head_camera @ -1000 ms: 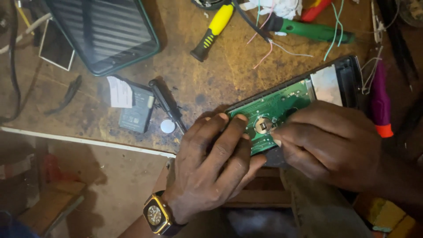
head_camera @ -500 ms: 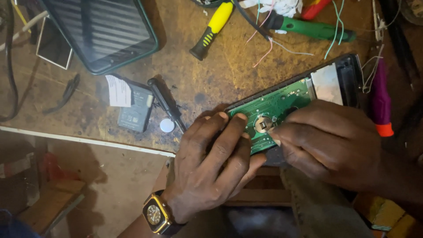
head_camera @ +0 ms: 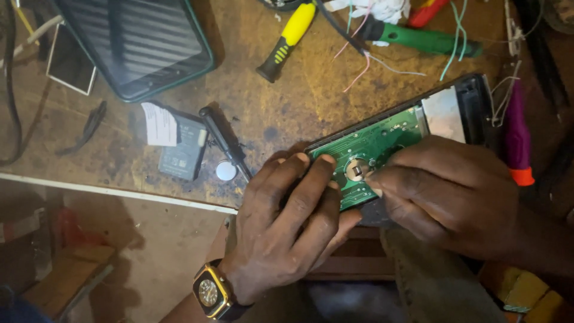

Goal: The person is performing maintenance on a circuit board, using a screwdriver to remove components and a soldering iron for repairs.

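An opened black device [head_camera: 472, 90] lies at the bench's front edge with its green circuit board [head_camera: 376, 140] facing up. A round coin-cell holder [head_camera: 357, 168] sits in the board's middle. My left hand [head_camera: 287, 227], with a gold watch on its wrist, presses flat on the near end of the device, fingertips on the board. My right hand [head_camera: 448, 191] rests over the board's right part, its thumb and forefinger pinched beside the round holder. Whether they grip anything small is hidden.
A loose coin cell [head_camera: 226, 170] lies by a black screwdriver [head_camera: 224, 140] and a dark battery pack [head_camera: 182, 146]. A yellow-handled screwdriver [head_camera: 288, 39], a green-handled tool [head_camera: 418, 39], a dark tablet-like case [head_camera: 134, 42], loose wires and a purple tool [head_camera: 517, 140] surround the device.
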